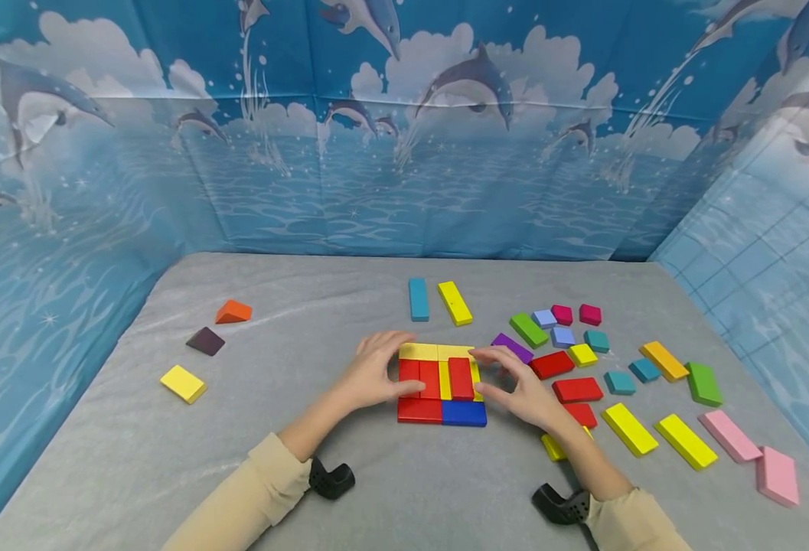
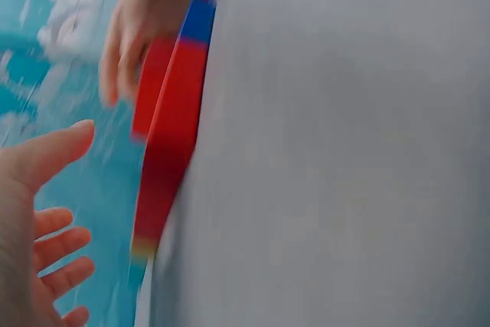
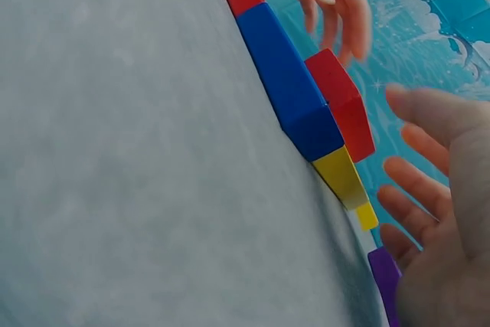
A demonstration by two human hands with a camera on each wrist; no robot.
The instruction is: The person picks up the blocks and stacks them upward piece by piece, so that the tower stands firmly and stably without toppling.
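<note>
A flat rectangle of red, yellow and blue blocks lies at the middle of the table. Its front row is a red block [image 1: 419, 412] and a blue block [image 1: 464, 413], with yellow blocks [image 1: 418, 351] along the back. One red block [image 1: 461, 379] sits higher than its neighbours, as the right wrist view also shows. My left hand [image 1: 376, 373] is at the rectangle's left side, thumb over the red blocks, fingers relaxed and spread. On the other side, my right hand [image 1: 517, 386] has its thumb close to the raised red block. Neither hand grips anything.
Behind the rectangle lie a blue block [image 1: 419, 299] and a yellow block [image 1: 455, 303]. Many loose blocks spread over the right, including a purple one [image 1: 512, 348] near my right hand. An orange wedge [image 1: 233, 311], a dark block [image 1: 206, 341] and a yellow block [image 1: 184, 383] lie left.
</note>
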